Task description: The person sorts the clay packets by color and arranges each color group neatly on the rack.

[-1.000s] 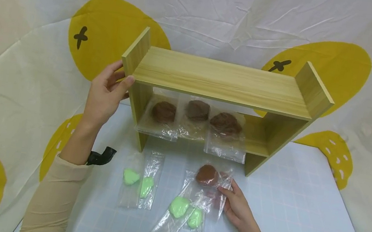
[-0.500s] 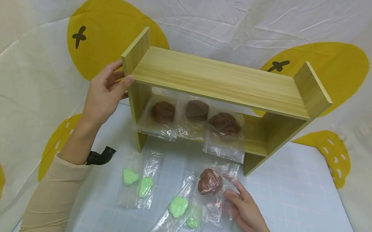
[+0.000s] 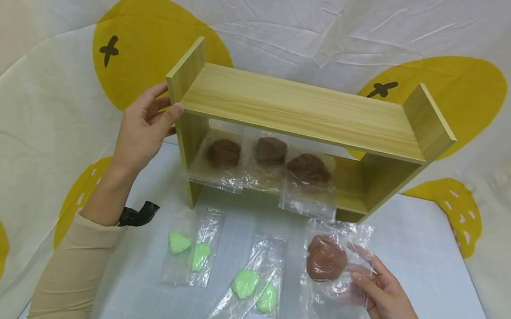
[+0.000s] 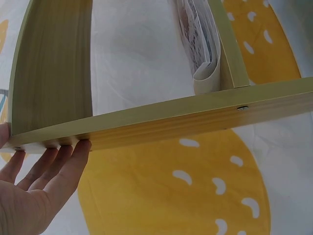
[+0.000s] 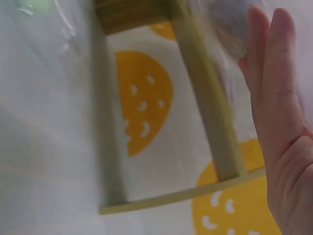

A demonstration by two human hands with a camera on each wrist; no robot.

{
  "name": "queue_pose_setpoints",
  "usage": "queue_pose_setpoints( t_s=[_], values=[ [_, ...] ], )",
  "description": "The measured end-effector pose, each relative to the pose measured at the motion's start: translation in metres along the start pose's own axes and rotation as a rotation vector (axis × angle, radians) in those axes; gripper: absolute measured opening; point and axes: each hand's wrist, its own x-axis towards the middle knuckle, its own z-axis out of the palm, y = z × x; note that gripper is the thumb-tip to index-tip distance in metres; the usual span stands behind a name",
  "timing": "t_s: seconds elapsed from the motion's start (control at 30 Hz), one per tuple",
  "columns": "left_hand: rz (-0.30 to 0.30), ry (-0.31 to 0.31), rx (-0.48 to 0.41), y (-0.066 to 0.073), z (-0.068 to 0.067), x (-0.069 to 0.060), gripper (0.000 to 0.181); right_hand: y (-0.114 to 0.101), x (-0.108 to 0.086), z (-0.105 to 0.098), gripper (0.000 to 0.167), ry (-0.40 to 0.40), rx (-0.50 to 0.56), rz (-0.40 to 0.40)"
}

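My left hand (image 3: 142,130) holds the left side panel of a light wooden shelf (image 3: 308,111), thumb on its front edge. Its fingertips touch the panel's outer face in the left wrist view. My right hand (image 3: 390,301) pinches a clear plastic bag (image 3: 333,306) with a round reddish-brown lump (image 3: 326,259) inside, thumb in front and fingers behind. The bag is in front of the shelf's right end. In the right wrist view the right hand (image 5: 286,122) has extended fingers beside the blurred bag. Bagged dark brown lumps (image 3: 224,154) sit in a row on the middle board.
Two narrow clear bags with light green lumps (image 3: 179,243) lie on the pale table (image 3: 421,270), front left. Two more overlap near the middle, each with a green lump (image 3: 245,284). A white cloth with yellow shapes (image 3: 165,32) hangs behind the shelf.
My right hand has moved right with the bagged brown lump, off the overlapping green bags, and the bag's face now shows more fully. The left hand stays on the shelf.
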Motion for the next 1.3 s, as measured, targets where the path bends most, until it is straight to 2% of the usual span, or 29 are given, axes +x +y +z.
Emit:
queue_pose_setpoints(
  t_s=[0.13,0.3,0.4,0.6,0.87,1.17,1.3],
  values=[
    [0.004,0.004,-0.002,0.0,-0.001,0.0,0.048,-0.017,0.002,-0.005,0.058,-0.036,-0.013,-0.052],
    [0.001,-0.003,-0.021,0.0,-0.001,-0.001,0.048,-0.03,0.007,-0.009,0.057,-0.124,0.052,-0.131],
    [-0.004,-0.003,-0.013,0.0,-0.001,0.0,0.049,-0.034,0.012,-0.01,0.057,-0.129,0.05,-0.154],
    [-0.014,0.005,0.012,0.001,-0.001,0.0,0.049,-0.041,0.032,-0.006,0.057,0.03,-0.039,-0.127],
    [-0.018,0.0,0.008,0.001,0.0,0.0,0.049,-0.041,0.069,-0.001,0.054,0.149,0.147,-0.11],
    [-0.01,-0.002,-0.008,0.0,0.0,0.0,0.048,-0.036,0.094,-0.003,0.05,0.142,0.284,-0.107],
    [-0.015,-0.001,0.008,0.001,0.0,0.0,0.048,-0.034,0.097,-0.004,0.04,0.188,0.371,-0.088]
  ],
)
